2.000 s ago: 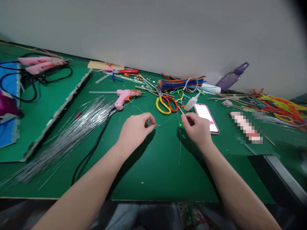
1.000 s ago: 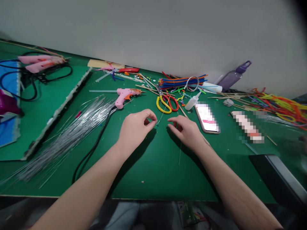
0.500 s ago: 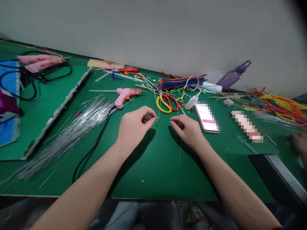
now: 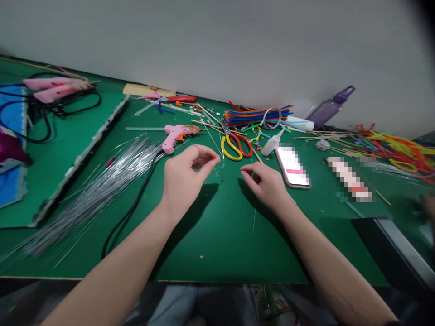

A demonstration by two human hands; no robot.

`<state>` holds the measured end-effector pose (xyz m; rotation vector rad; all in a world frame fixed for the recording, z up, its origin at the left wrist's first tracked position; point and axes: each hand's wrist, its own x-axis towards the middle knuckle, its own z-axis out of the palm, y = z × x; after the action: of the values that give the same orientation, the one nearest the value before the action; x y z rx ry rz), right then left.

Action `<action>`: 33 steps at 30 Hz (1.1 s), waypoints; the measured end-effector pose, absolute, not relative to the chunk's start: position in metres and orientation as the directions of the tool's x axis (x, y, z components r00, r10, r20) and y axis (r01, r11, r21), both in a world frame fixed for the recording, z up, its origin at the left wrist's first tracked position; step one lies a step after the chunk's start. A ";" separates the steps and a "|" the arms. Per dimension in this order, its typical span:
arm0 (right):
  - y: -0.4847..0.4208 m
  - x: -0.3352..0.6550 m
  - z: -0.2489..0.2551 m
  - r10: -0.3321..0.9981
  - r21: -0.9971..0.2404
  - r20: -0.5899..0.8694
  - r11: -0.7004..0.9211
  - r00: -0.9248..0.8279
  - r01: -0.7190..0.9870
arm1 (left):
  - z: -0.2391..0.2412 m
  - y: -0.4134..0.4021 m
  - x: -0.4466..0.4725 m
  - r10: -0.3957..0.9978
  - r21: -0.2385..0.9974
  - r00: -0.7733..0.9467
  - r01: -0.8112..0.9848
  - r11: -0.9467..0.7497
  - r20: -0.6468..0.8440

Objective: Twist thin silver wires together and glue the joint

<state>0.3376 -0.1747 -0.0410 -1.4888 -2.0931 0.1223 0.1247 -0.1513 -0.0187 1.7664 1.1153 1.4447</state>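
My left hand (image 4: pixel 183 181) is above the green table with its thumb and fingertips pinched on a thin wire (image 4: pixel 222 155), parts of which show by the fingertips. A short distance away, my right hand (image 4: pixel 267 183) is closed too, and another thin length of wire (image 4: pixel 254 215) hangs below it; whether the two are one piece I cannot tell. Scissors (image 4: pixel 232 147) with yellow and red handles lie just beyond my hands. Left of them rests a pink glue gun (image 4: pixel 175 137) with a black cord. A bundle of silvery wires (image 4: pixel 98 194) is spread beside my left forearm.
A small glue bottle (image 4: pixel 272 144) and a lit phone (image 4: pixel 292 167) lie beyond my right hand. Colourful pipe cleaners (image 4: pixel 258 116) and a purple bottle (image 4: pixel 328 108) are near the wall. A dark box-like object (image 4: pixel 384 240) sits right. Another person's hand (image 4: pixel 428 203) shows at the right edge.
My left hand has moved slightly left and up, and more of the thin wire shows by its fingertips. My right hand has barely moved. The other person's hand has shifted right.
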 end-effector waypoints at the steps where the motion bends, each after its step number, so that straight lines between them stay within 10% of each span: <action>1: -0.175 0.338 -0.041 0.894 -0.385 0.389 0.379 -0.224 0.842 | -0.019 -0.151 0.125 0.881 0.856 0.036 0.223 -0.467 0.472; 22: -0.178 0.336 -0.029 0.857 -0.592 0.505 0.432 -0.104 0.681 | -0.023 -0.135 0.122 0.996 0.905 0.034 -0.421 -0.056 0.077; 33: -0.185 0.327 -0.021 0.752 -0.443 0.643 0.521 -0.146 0.730 | -0.023 -0.138 0.124 0.981 0.904 0.195 -0.416 0.102 -0.021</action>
<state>0.3267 -0.1849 -0.0211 -1.2195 -1.8859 0.0317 0.1242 -0.1384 -0.0229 0.9238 0.7850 1.2047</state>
